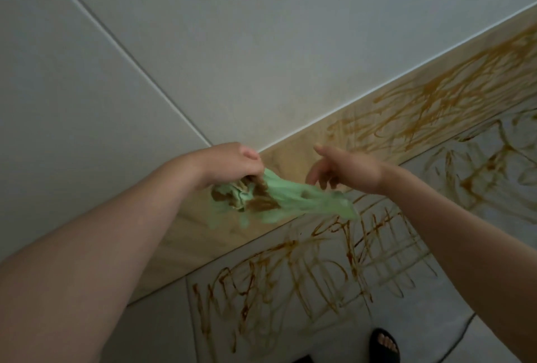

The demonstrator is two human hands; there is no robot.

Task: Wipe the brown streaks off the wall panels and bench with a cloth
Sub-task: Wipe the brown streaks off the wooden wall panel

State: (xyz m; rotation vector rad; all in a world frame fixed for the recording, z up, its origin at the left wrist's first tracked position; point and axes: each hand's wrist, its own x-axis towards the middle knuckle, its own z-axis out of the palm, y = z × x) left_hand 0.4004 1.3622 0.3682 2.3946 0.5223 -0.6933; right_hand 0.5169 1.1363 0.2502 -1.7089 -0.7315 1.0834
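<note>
Left hand point(232, 163) grips brown-stained green cloth point(279, 200) over bench point(209, 235); right hand point(345, 168) loose-fingered, holding nothing; brown streaks point(436, 101) toward bench's right end.

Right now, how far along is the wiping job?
Done: the wall and the bench under the arms look free of streaks, bar a faint yellowish haze near the corner. In hand: the left grip holds a green cloth already soiled brown; the right grip hovers open beside it. Left: heavy streaks on the bench farther right, and more all over the lower panel.
</note>
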